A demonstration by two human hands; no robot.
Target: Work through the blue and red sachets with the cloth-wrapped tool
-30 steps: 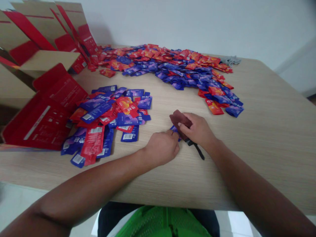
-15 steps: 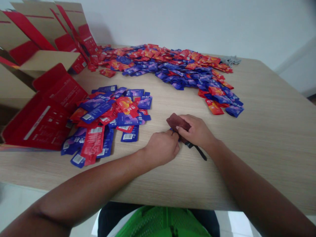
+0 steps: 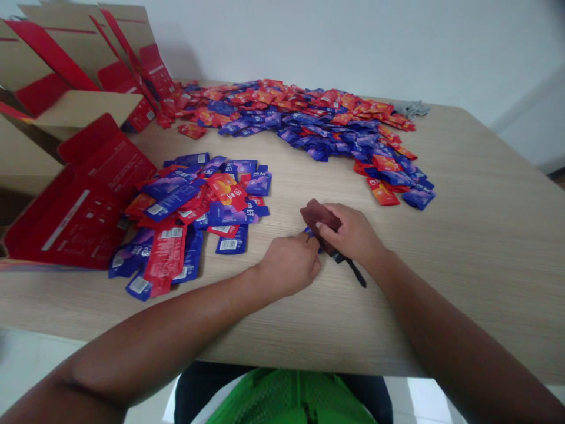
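Over the middle of the table, my left hand [image 3: 289, 266] is closed, fingers curled on a blue sachet [image 3: 309, 232] that shows only as a small edge. Beside it on the right, my right hand [image 3: 351, 231] grips a dark reddish-brown flat object [image 3: 314, 212] with its thumb pressed on top. A black strap-like end [image 3: 355, 274] sticks out below that hand; the object's exact kind is not clear. The two hands nearly touch. Left of them lies a loose pile of blue and red sachets [image 3: 227, 213], several with barcodes up.
Open red and brown cardboard boxes [image 3: 66, 224] stand along the left side. A long heap of red and blue sachets [image 3: 309, 118] runs along the back by the wall. Small grey pieces [image 3: 412, 108] lie at its right end. The wooden table's [image 3: 477, 247] front edge is near my body.
My right hand and the brown object have shifted very slightly, the brown end tilting up a little. My left hand stays almost in place.
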